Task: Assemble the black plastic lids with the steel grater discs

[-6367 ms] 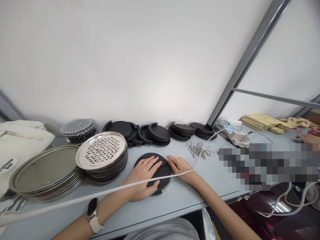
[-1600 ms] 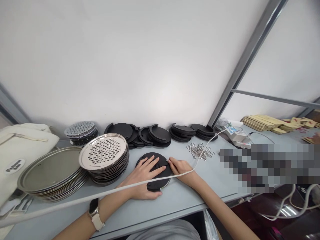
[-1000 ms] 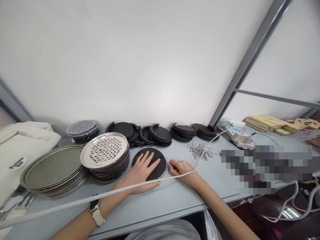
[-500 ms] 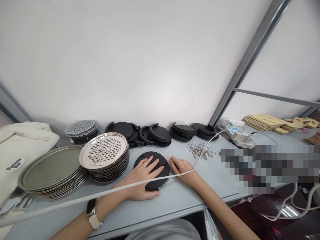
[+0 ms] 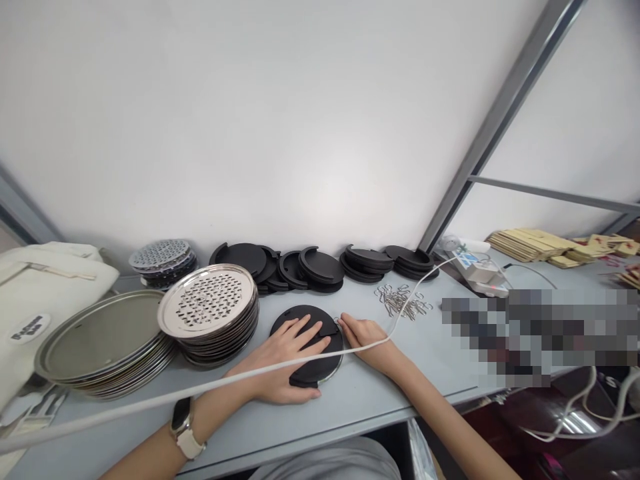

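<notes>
One broad, matt white wall (image 5: 300, 120) rises behind a smooth blue-grey tabletop (image 5: 370, 413). At the left stands a stack of wide, olive-grey metal trays (image 5: 105, 333) with raised rims; beside it, a stack of round, shiny silver plates (image 5: 210, 300) is punched with small, rough-looking holes. Along the wall lies a row of matt black discs (image 5: 320, 265) with partial raised rims. A pliable white cable (image 5: 150, 401) crosses in front of both hands.

Nearest the person, one flat, round black piece (image 5: 323, 371) lies on the tabletop under the left hand (image 5: 280, 353), whose fingers are spread and loose across it. The right hand (image 5: 367, 333) has thumb and forefinger pinched on a small silver wire loop (image 5: 337, 321) at the piece's right edge. Fine work at that edge seems in hand; it calls for a steady left palm and small, exact fingertip movements. Whether the loop is attached, I cannot tell. Farther right lies a loose heap of thin, glossy, bent wire hooks (image 5: 403, 303).
</notes>
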The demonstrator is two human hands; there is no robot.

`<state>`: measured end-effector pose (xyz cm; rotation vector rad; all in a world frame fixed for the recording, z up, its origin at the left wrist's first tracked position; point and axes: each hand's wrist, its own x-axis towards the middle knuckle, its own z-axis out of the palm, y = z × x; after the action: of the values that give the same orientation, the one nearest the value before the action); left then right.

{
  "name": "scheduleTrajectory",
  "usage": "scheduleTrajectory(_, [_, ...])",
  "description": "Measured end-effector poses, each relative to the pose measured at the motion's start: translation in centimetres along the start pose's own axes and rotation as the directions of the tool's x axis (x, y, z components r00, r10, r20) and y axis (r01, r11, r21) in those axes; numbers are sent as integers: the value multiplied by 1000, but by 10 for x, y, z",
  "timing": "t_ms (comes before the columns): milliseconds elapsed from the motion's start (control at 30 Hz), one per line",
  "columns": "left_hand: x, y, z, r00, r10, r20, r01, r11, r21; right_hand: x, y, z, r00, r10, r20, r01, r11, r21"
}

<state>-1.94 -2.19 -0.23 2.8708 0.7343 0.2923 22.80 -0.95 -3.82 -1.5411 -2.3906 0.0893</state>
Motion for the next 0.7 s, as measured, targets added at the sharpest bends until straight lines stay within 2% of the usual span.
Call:
scheduleTrajectory(200, [0, 1, 0, 1000, -5, 30, 5, 1000, 12, 1, -1, -2, 999, -17, 27, 17, 1000, 18])
scheduleTrajectory(700, [2, -1, 10, 1000, 9, -18, -8, 999, 31, -2, -4, -8, 996, -77, 37, 75, 996, 44])
